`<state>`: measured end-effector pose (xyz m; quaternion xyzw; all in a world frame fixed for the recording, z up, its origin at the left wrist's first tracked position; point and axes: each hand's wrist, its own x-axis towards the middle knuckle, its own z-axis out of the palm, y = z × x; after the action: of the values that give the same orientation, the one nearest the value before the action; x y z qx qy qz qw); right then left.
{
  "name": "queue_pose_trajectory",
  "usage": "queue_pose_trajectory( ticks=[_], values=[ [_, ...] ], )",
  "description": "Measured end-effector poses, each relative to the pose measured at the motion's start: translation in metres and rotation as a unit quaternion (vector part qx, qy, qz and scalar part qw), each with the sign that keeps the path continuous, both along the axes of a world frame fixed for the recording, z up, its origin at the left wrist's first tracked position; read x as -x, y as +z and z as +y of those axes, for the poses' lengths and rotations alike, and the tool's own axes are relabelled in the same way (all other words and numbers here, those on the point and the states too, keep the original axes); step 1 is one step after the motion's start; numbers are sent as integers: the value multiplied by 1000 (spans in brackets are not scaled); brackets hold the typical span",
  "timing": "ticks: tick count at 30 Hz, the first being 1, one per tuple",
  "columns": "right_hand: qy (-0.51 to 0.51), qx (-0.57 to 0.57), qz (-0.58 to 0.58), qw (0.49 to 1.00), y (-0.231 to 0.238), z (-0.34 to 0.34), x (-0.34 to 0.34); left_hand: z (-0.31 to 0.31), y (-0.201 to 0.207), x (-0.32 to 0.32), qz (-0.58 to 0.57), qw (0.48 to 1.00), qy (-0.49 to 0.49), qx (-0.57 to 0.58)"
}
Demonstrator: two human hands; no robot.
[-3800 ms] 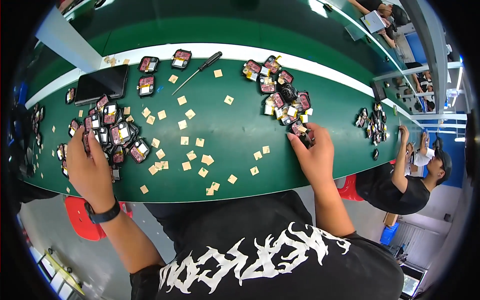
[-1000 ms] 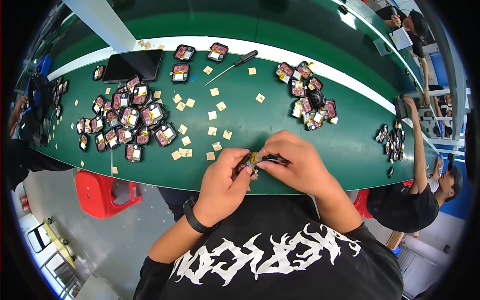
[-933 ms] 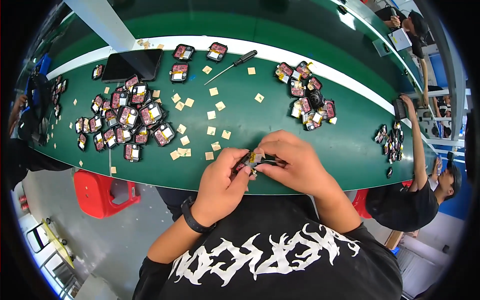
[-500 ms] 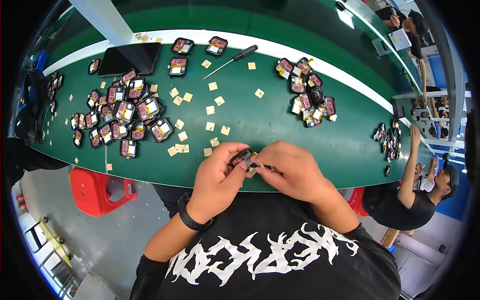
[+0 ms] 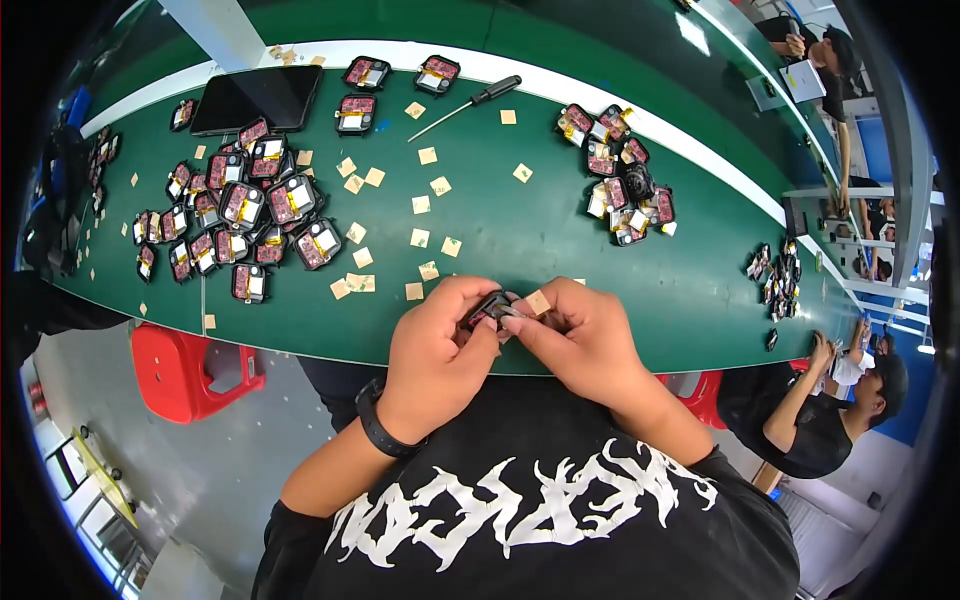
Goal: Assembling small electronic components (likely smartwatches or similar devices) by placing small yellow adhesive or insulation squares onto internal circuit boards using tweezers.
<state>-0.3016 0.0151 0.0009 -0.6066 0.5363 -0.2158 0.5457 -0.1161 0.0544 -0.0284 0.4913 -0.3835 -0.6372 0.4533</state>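
Close to the table's front edge, my left hand [image 5: 440, 345] is closed around a small black-cased device [image 5: 486, 309], its thumb on the front and fingers behind. Part of a red circuit board shows inside the case. My right hand [image 5: 585, 340] grips the device's right side, thumb pressed against it and fingers curled. A tan paper square [image 5: 539, 302] lies against the right forefinger; whether it is pinched or stuck there I cannot tell. The fingers cover much of the device.
To the left lies a heap of similar devices [image 5: 242, 204], with a black tablet-like panel [image 5: 258, 99] behind. Tan squares [image 5: 420, 238] dot the green table [image 5: 500, 225]. A screwdriver [image 5: 465, 107] lies far back. Another device pile [image 5: 620, 180] sits right; a co-worker [image 5: 845, 405] sits beyond.
The tan square now shows at my right forefinger. My right hand has turned and its thumb has come in against the device. The co-worker's arm has come down.
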Motion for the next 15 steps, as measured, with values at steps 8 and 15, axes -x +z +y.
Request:
queue_pose_trajectory(
  ticks=[8, 15],
  values=[
    [-15, 28, -50, 998, -2, -2, -5, 1, -9, -2, -11, 999, -35, 23],
    [-80, -128, -130, 980, 4, -2, -14, 0, -8, 2, 56, 998, 17, 37]
  ],
)
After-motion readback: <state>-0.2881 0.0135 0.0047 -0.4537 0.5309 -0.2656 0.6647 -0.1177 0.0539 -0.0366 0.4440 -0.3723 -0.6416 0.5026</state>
